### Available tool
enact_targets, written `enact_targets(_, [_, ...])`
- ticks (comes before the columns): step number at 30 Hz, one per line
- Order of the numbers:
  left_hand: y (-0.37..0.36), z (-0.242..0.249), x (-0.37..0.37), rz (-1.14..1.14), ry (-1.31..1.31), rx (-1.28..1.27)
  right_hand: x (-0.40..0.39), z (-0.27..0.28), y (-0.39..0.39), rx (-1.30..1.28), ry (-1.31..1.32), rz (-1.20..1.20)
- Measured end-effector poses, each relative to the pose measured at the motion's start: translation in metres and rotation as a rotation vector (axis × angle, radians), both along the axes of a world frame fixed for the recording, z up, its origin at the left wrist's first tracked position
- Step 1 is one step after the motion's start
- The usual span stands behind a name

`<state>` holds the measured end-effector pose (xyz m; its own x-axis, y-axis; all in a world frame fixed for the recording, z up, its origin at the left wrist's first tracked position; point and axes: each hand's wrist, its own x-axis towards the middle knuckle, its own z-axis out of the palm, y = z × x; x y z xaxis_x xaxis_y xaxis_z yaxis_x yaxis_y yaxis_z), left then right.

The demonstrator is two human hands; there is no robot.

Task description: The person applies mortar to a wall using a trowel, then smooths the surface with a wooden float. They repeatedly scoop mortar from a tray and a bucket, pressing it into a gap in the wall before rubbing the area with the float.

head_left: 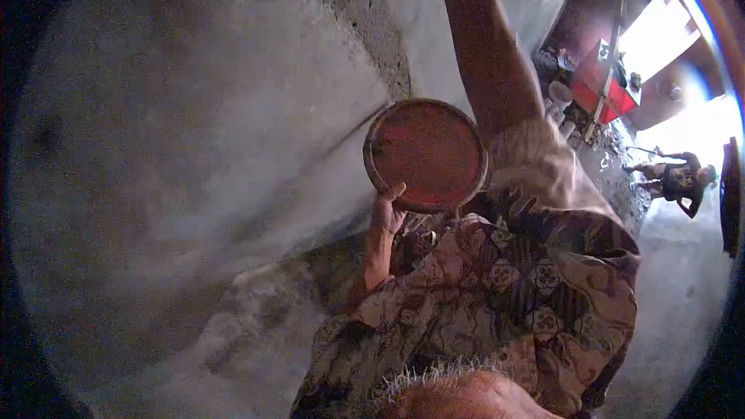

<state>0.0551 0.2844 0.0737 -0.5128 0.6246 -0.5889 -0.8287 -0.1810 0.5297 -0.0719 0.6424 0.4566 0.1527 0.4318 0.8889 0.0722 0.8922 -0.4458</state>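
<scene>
My left hand is closed on the rim of a round, shallow reddish-brown pan, its thumb lying over the edge. The pan's inside faces the camera and looks stained, with a darker raised rim. My other arm stretches up past the top edge of the view, so my right hand is out of sight. Close beside the pan lies a smooth grey plastered surface, with a rough, unsmoothed band along its upper part. A patterned shirt covers my body below the pan.
At the right a person stands some way off near bright openings. A red box-like object stands there with a long pole across it. Rubble and clutter lie on the ground nearby.
</scene>
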Motion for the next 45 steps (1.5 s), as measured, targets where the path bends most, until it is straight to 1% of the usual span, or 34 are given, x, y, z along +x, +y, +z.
enact_targets(1, [-0.004, -0.014, -0.007, -0.059, -0.05, -0.007, 0.016, -0.033, -0.009, 0.016, -0.011, 0.022])
enact_targets(2, [0.007, -0.006, -0.004, -0.011, -0.003, 0.044, 0.028, -0.073, -0.02, 0.033, -0.03, 0.046])
enact_targets(3, [0.01, 0.005, -0.002, -0.019, 0.036, -0.068, 0.035, -0.113, -0.033, 0.054, -0.049, 0.057])
enact_targets(4, [0.013, 0.031, 0.003, -0.023, 0.07, -0.181, 0.037, -0.145, -0.048, 0.085, -0.065, 0.041])
enact_targets(5, [0.011, 0.036, 0.006, -0.022, 0.092, -0.182, 0.062, -0.149, -0.081, -0.053, -0.174, 0.234])
enact_targets(6, [0.012, 0.039, 0.003, -0.032, 0.075, -0.118, 0.064, -0.154, -0.095, -0.165, -0.175, 0.297])
enact_targets(7, [0.013, 0.04, 0.001, -0.045, 0.054, -0.057, 0.059, -0.153, -0.095, -0.166, -0.153, 0.294])
enact_targets(8, [0.009, 0.025, 0.001, -0.049, 0.067, -0.064, 0.054, -0.153, -0.095, -0.134, -0.142, 0.298])
enact_targets(9, [0.003, 0.006, 0.001, -0.042, 0.336, -0.099, 0.051, -0.154, -0.095, -0.108, -0.14, 0.302])
enact_targets(10, [-0.001, -0.008, 0.0, -0.036, 0.603, -0.13, 0.045, -0.139, -0.092, -0.114, -0.06, 0.316])
enact_targets(11, [-0.007, -0.012, -0.002, -0.038, 0.609, -0.134, 0.044, -0.119, -0.093, -0.117, -0.053, 0.316])
enact_targets(13, [-0.017, -0.022, -0.01, 0.0, -0.122, 0.014, 0.034, -0.087, -0.09, -0.047, -0.018, 0.269])
enact_targets(14, [-0.013, 0.0, -0.005, 0.0, -0.12, 0.009, 0.026, -0.072, -0.086, -0.051, -0.015, 0.269])
enact_targets(15, [-0.001, 0.042, 0.004, 0.045, -0.005, -0.051, 0.016, -0.06, -0.082, -0.005, 0.031, 0.24])
enact_targets(16, [0.006, 0.067, 0.009, 0.089, 0.113, -0.112, 0.012, -0.045, -0.08, 0.041, 0.078, 0.21])
enact_targets(17, [0.004, 0.065, 0.008, 0.088, 0.114, -0.118, 0.013, -0.027, -0.08, 0.035, 0.08, 0.209])
enact_targets(19, [-0.002, 0.048, 0.003, 0.029, 0.071, -0.087, 0.017, 0.004, -0.073, 0.024, 0.026, 0.349])
enact_targets(20, [-0.011, 0.024, 0.002, 0.027, 0.064, -0.098, 0.018, 0.008, -0.074, 0.012, 0.02, 0.348])
enact_targets(21, [-0.023, -0.007, 0.003, -0.032, 0.389, -0.114, 0.022, 0.013, -0.078, 0.03, 0.032, 0.32])
enact_targets(22, [-0.024, -0.008, 0.006, -0.095, 0.713, -0.126, 0.024, 0.013, -0.081, 0.048, 0.041, 0.292])
enact_targets(23, [-0.026, -0.008, 0.007, -0.101, 0.701, -0.138, 0.024, 0.009, -0.082, 0.066, 0.05, 0.265])
enact_targets(24, [-0.031, -0.01, 0.013, -0.115, 0.675, -0.07, 0.021, -0.006, -0.08, 0.064, 0.025, 0.253])
enact_targets(25, [-0.027, 0.005, 0.009, -0.127, 0.664, 0.013, 0.021, -0.012, -0.084, 0.048, 0.02, 0.251])
enact_targets(26, [-0.015, 0.032, 0.01, -0.135, 0.659, 0.0, 0.026, -0.016, -0.09, 0.031, 0.025, 0.261])
enact_targets(27, [0.0, 0.066, 0.014, -0.066, 0.349, -0.094, 0.029, -0.019, -0.093, 0.012, 0.03, 0.271])
enact_targets(28, [0.006, 0.084, 0.014, 0.007, 0.042, -0.184, 0.023, -0.025, -0.092, -0.002, 0.03, 0.269])
enact_targets(29, [0.004, 0.085, 0.013, 0.005, 0.041, -0.197, 0.016, -0.035, -0.091, -0.021, 0.016, 0.256])
enact_targets(31, [0.0, 0.081, 0.014, -0.073, 0.318, -0.053, 0.01, -0.047, -0.092, -0.052, 0.003, 0.242])
enact_targets(35, [-0.01, 0.072, 0.006, -0.111, 0.403, -0.164, 0.012, -0.063, -0.096, -0.051, -0.013, 0.263])
enact_targets(37, [-0.005, 0.073, -0.005, -0.106, -0.12, -0.19, 0.014, -0.069, -0.099, -0.066, -0.016, 0.289])
enact_targets(40, [-0.007, 0.075, -0.003, -0.041, -0.05, -0.319, 0.017, -0.078, -0.104, -0.124, -0.074, 0.291])
enact_targets(41, [-0.005, 0.078, -0.006, -0.041, -0.049, -0.323, 0.018, -0.085, -0.106, -0.151, -0.08, 0.309])
enact_targets(43, [0.001, 0.084, -0.01, -0.123, -0.052, -0.179, 0.019, -0.104, -0.109, -0.183, -0.089, 0.325])
enact_targets(45, [-0.009, 0.063, -0.016, -0.138, -0.108, -0.173, 0.021, -0.129, -0.111, -0.212, -0.121, 0.36])
